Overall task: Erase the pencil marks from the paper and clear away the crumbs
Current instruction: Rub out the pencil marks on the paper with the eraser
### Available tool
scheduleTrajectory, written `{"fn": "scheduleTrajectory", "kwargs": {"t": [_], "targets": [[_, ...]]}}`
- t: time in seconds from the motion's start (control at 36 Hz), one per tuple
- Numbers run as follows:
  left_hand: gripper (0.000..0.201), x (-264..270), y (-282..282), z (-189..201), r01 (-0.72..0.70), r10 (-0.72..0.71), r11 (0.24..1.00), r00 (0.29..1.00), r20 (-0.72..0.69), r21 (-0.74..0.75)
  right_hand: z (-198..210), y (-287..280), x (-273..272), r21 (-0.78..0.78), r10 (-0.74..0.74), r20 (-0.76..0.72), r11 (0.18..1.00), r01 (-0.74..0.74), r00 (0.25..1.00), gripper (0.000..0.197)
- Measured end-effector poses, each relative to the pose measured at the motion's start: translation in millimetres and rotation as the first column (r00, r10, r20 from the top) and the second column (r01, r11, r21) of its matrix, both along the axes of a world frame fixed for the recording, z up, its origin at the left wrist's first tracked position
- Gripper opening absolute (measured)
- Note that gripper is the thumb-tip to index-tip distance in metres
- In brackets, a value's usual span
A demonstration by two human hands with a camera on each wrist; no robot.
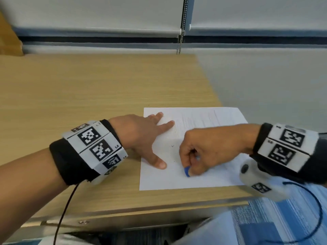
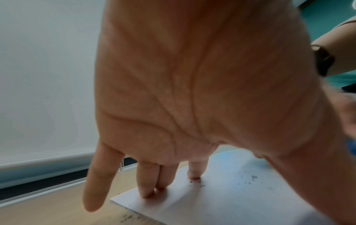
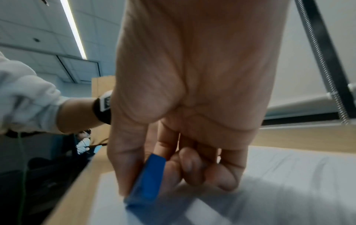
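A white sheet of paper (image 1: pixel 200 119) lies on the wooden desk (image 1: pixel 88 89) near its front right corner. My left hand (image 1: pixel 146 137) lies flat on the sheet's left side, fingers straight and pressing it down. My right hand (image 1: pixel 200 152) pinches a blue eraser (image 1: pixel 186 171) between thumb and fingers, its lower end touching the paper near the front edge. The right wrist view shows the eraser (image 3: pixel 148 182) slanted onto the paper (image 3: pixel 289 175). Dark crumbs (image 2: pixel 248 180) speckle the paper (image 2: pixel 221 197) by my left fingertips (image 2: pixel 193 175). A faint pencil mark (image 1: pixel 172 146) sits between the hands.
The desk's right edge runs just beyond the paper, with grey floor (image 1: pixel 265 82) past it. A blind's bead chain (image 1: pixel 180 39) hangs at the back wall. A few crumbs (image 2: pixel 127 217) lie on the wood left of the sheet.
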State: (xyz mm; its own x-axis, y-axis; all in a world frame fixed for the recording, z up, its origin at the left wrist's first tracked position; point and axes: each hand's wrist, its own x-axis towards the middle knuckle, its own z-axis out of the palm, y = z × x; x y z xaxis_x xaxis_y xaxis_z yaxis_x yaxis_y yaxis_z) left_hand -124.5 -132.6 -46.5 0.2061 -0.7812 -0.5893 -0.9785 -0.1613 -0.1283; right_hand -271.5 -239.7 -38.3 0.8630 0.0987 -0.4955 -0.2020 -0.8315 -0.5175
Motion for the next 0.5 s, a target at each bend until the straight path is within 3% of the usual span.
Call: {"fn": "scheduleTrajectory", "kwargs": {"t": [0.17, 0.36, 0.5], "targets": [[0.124, -1, -1, 0, 0.004, -0.004, 1.000, 1.000, 0.024, -0.007, 4, -7, 8, -0.127, -0.047, 0.137, 0.990, 0.065, 0.990, 0.012], [0.124, -3, -1, 3, -0.008, 0.008, 1.000, 1.000, 0.004, -0.011, 3, 2, -1, -0.089, 0.032, 0.024, 0.996, -0.030, 0.999, 0.010], [0.127, -1, 2, 3, 0.006, -0.006, 1.000, 1.000, 0.000, -0.023, 3, -6, 7, -0.102, -0.051, 0.142, 0.993, 0.066, 0.988, 0.009]]}}
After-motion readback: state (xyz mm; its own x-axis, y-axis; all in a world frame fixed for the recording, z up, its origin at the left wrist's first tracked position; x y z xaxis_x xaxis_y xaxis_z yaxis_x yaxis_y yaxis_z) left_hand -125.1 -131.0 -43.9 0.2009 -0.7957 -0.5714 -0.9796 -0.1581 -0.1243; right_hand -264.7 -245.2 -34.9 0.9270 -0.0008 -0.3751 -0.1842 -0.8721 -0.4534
